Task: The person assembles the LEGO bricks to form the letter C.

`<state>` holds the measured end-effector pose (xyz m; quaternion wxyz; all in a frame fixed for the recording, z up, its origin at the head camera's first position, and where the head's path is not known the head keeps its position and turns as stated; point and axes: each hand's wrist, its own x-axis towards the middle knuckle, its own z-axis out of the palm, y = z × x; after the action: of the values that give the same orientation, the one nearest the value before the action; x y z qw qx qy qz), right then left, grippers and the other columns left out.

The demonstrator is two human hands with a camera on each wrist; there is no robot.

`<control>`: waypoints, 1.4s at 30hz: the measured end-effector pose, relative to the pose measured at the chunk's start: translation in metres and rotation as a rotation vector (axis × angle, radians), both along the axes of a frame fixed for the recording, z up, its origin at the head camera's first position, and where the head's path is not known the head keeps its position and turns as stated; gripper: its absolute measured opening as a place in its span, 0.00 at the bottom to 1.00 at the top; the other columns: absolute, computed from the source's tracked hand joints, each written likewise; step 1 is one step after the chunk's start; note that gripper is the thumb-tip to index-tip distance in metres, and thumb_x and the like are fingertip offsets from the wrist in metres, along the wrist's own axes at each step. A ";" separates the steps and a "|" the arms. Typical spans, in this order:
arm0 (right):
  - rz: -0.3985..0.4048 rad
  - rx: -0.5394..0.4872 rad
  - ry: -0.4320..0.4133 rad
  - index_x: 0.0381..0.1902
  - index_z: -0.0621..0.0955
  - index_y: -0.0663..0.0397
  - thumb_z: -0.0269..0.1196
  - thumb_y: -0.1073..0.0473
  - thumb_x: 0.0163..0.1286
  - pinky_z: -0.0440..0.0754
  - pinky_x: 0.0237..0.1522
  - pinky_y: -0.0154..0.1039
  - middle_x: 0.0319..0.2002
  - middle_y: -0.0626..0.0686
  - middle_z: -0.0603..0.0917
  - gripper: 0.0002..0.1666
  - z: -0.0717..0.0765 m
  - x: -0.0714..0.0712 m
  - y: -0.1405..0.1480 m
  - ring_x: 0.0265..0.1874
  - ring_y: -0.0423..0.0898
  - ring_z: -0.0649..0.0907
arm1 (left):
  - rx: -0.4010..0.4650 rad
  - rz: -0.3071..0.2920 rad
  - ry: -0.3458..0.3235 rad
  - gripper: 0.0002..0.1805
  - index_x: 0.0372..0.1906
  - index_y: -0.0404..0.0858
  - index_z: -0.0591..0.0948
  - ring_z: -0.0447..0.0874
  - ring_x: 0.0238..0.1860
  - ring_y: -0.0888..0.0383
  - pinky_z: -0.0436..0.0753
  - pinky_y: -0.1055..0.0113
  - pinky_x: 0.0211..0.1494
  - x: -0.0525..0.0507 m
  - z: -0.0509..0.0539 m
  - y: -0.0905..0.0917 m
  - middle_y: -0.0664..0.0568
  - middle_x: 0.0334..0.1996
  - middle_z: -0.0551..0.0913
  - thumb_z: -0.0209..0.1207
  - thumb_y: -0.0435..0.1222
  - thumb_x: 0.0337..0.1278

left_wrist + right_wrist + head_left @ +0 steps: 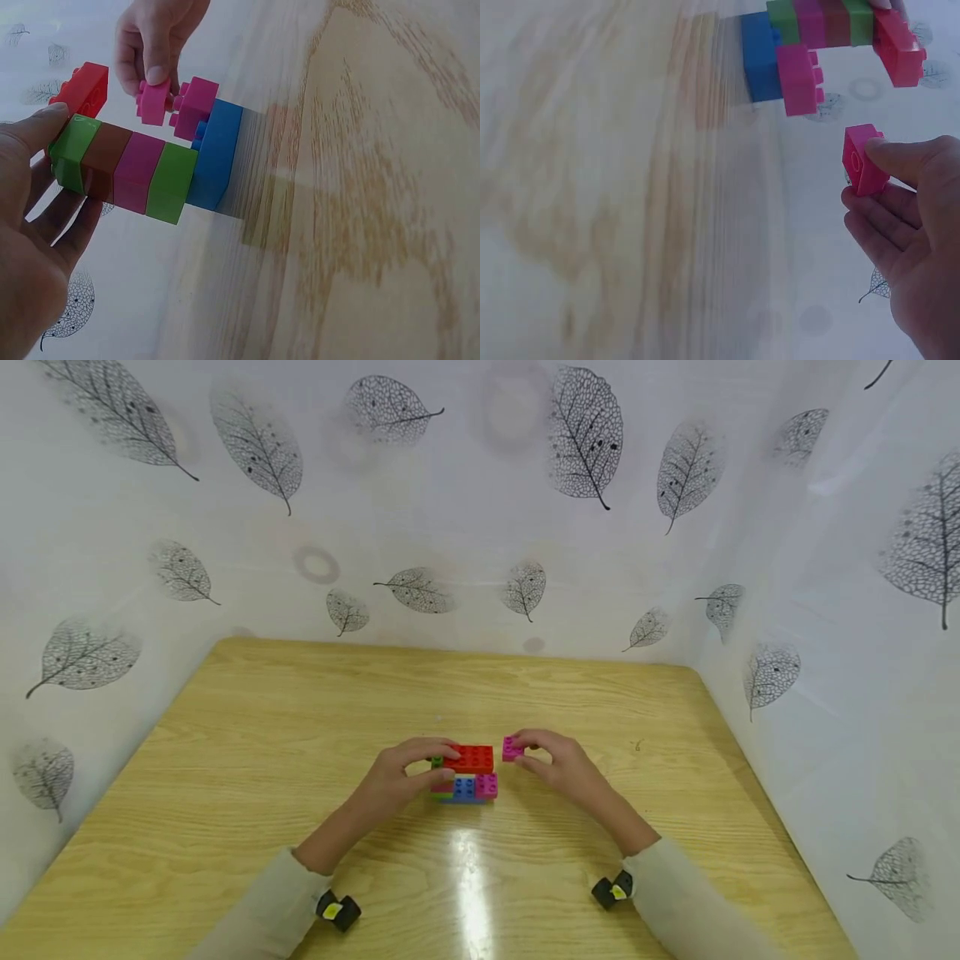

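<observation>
A toy brick structure stands on the table. Its blue base brick [217,157] carries a column of a green brick [172,180], a magenta brick [139,171], a brown brick [106,161] and another green brick [75,150]. Across the top a red brick [474,758] juts to the right. On the base's right end sits a pink brick [799,81]. My left hand [397,772] grips the column's upper end, thumb and fingers on opposite sides. To the right, my right hand [558,764] pinches a loose pink brick [861,159] between thumb and fingers, apart from the structure.
The wooden table [300,710] reaches back to a white, leaf-patterned curtain [465,527], which also hangs along both sides. Light glares off the tabletop just in front of the structure. A small black device [339,911] is strapped to the left wrist.
</observation>
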<state>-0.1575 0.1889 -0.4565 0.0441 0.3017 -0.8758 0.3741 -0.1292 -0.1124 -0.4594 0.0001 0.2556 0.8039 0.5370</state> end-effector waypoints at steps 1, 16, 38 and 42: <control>0.012 -0.016 0.004 0.51 0.84 0.52 0.69 0.64 0.67 0.83 0.55 0.50 0.55 0.53 0.86 0.15 0.000 0.002 -0.001 0.55 0.52 0.84 | 0.000 -0.001 0.001 0.13 0.53 0.55 0.85 0.78 0.64 0.53 0.78 0.45 0.63 0.000 0.000 0.000 0.58 0.60 0.82 0.66 0.44 0.64; 0.128 -0.079 0.033 0.49 0.84 0.52 0.70 0.66 0.65 0.83 0.53 0.52 0.55 0.53 0.86 0.15 -0.001 0.019 -0.012 0.54 0.52 0.85 | 0.006 -0.005 0.011 0.14 0.53 0.54 0.85 0.77 0.65 0.52 0.77 0.44 0.64 0.001 0.000 0.000 0.56 0.61 0.82 0.65 0.43 0.64; 0.119 -0.172 0.083 0.44 0.85 0.54 0.71 0.65 0.64 0.85 0.53 0.45 0.53 0.58 0.87 0.11 -0.006 0.025 -0.026 0.55 0.55 0.85 | 0.042 -0.008 -0.014 0.14 0.54 0.53 0.85 0.77 0.65 0.49 0.79 0.42 0.62 0.001 -0.003 0.001 0.53 0.62 0.81 0.65 0.41 0.65; 0.131 -0.187 0.098 0.45 0.85 0.55 0.71 0.67 0.64 0.85 0.52 0.44 0.53 0.59 0.87 0.12 -0.007 0.024 -0.026 0.55 0.56 0.85 | 0.044 -0.005 -0.012 0.14 0.54 0.53 0.85 0.77 0.65 0.49 0.78 0.42 0.62 0.001 -0.003 0.001 0.53 0.62 0.81 0.65 0.41 0.64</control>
<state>-0.1337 0.1630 -0.4637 0.0903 0.3708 -0.8123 0.4410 -0.1279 -0.1115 -0.4619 0.0006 0.2544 0.7912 0.5561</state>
